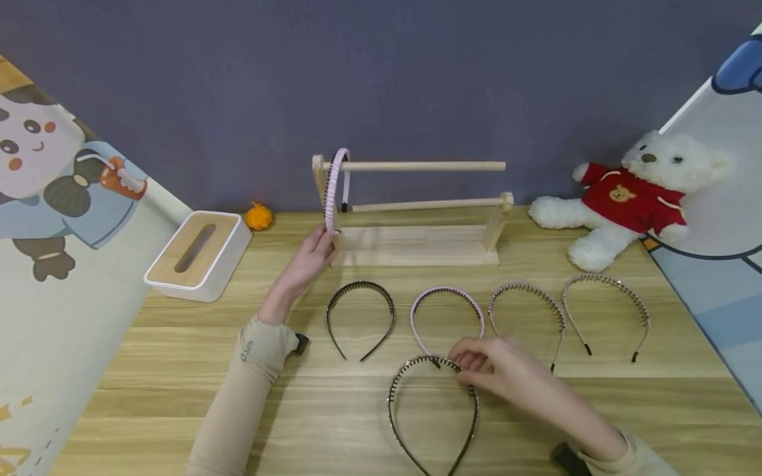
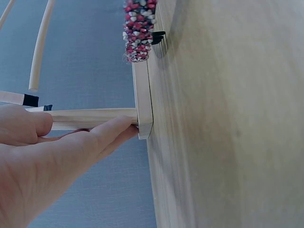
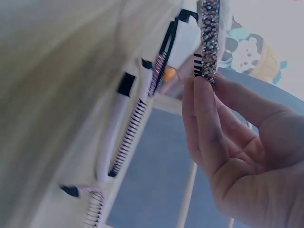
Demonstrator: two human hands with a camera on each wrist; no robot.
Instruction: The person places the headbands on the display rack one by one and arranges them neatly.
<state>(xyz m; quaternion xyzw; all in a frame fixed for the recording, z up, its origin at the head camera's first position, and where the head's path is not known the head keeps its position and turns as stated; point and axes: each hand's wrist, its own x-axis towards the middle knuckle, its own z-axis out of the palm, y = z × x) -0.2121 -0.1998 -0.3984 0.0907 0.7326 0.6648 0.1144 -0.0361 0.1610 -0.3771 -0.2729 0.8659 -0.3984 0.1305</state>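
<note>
My right hand [image 1: 500, 370] pinches a dark beaded headband [image 3: 210, 42] near the top of its arch, thumb on one side and fingers on the other. The band's toothed inner edge shows, and its two ends point towards me. At the back, my left hand [image 1: 309, 256] holds the left upright of a wooden rack [image 1: 417, 244], its fingers lying along the post. A pink wrapped headband [image 1: 335, 188] hangs on the rack's upper bar, just above that hand. Between the hands lies a black headband [image 1: 360, 284], beside a light pink one [image 1: 446, 289].
Two more beaded headbands [image 1: 526, 287] lie to the right on the wooden table [image 1: 143, 383]. A tissue box [image 1: 229, 258] and a small orange ball [image 1: 258, 216] stand at the back left. A white teddy bear [image 1: 631, 192] in a red shirt sits at the back right.
</note>
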